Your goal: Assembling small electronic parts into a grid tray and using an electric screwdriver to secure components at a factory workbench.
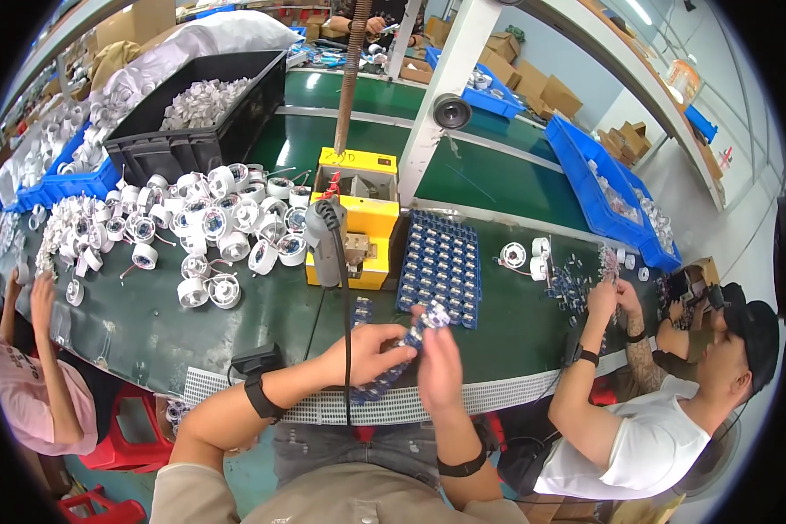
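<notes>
My left hand [367, 351] pinches a strip of small blue circuit boards [382, 382] in front of my body. My right hand [439, 367] is closed around the strip's upper end, where a whitish part shows between the fingertips. Just beyond both hands, a large panel of blue circuit boards [441, 266] in rows lies on the green bench. Another short piece of blue board [361, 308] lies near my left hand. A grey hand tool [326, 244] hangs by a yellow box [375, 236], its black cable running down past my left wrist.
Many white round motor-like parts [227, 218] are piled at left, before a black crate [210, 105]. Blue bins [598, 188] stand at far right. Co-workers handle parts on both sides; one in a white shirt [629, 441] sits close right. A white post [450, 87] rises ahead.
</notes>
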Available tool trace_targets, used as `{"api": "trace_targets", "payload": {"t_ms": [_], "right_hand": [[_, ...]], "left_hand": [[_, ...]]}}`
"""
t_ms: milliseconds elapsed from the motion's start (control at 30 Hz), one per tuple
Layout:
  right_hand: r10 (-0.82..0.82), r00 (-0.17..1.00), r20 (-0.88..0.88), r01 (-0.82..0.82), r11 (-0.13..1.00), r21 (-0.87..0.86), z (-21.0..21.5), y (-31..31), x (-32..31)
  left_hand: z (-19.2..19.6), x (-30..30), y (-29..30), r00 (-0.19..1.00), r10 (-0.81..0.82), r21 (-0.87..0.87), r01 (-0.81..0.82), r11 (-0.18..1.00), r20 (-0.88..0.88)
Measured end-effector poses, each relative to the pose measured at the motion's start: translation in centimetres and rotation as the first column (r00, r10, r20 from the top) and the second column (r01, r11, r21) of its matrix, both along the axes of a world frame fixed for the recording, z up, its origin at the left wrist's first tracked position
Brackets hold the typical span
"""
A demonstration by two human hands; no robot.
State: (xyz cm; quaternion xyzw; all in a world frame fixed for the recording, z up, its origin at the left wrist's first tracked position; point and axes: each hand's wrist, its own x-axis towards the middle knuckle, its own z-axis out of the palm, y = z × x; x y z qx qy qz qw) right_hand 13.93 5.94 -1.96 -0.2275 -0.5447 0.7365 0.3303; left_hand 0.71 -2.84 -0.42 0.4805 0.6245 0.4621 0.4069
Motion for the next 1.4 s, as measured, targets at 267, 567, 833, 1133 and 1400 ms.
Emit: {"api": "trace_targets", "payload": {"t_ms": [267,567,833,1133,1400], "right_hand": [[-0.176,0.943,0.282,0.018,0.874,0.485,3.5,2.7,0.1],[-0.131,0.887,0.442,-0.224,0.716,0.661,3.0,1.9,0.1],[-0.279,0.957,0.075,0.026,0.342,0.939,0.4,2.1,-0.1],[0.012,0.970,0.243,-0.180,0.707,0.684,1.9,2.3,0.7],[0.257,0.874,-0.412,-0.404,0.856,-0.323,-1.2,3.6,-0.2]], "left_hand": [[-1.0,0.0,-0.1,0.987,-0.142,0.082,0.136,0.987,0.078],[0.5,-0.4,-0.7,0.985,-0.165,-0.042,0.167,0.985,0.045],[1.0,0.4,-0.9,0.994,-0.087,-0.038,0.085,0.996,-0.070],[0.3,0.1,-1.2,0.931,-0.157,0.197,0.230,0.953,-0.329],[0.6,-0.1,-1.2,0.948,-0.199,0.171,0.245,0.954,-0.247]]}}
